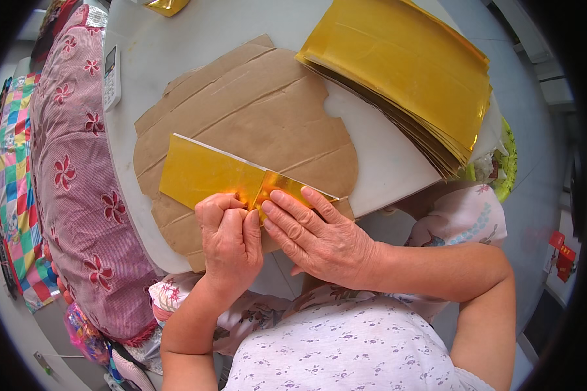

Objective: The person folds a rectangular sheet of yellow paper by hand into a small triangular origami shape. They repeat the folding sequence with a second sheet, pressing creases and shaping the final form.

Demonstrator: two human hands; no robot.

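Observation:
A strip of shiny gold foil paper [208,171] lies slantwise on a flat piece of brown cardboard [254,102]. A crease crosses the strip, and its right part looks folded over. My left hand [232,237] has its fingers curled, pinching the paper's near edge beside the crease. Flat on the right part rests my right hand [318,229], its fingers stretched out and slightly spread. Both hands hide much of the strip's near edge. Thin white edging runs along the far side of the paper.
A thick stack of gold foil paper [396,63] overhangs the right side of the white table [132,146]. On the left are a white remote control [111,80] and a pink flowered cloth [73,161]. A yellow-green basket [507,161] stands beyond the right edge. Another gold foil piece [168,6] is at the top.

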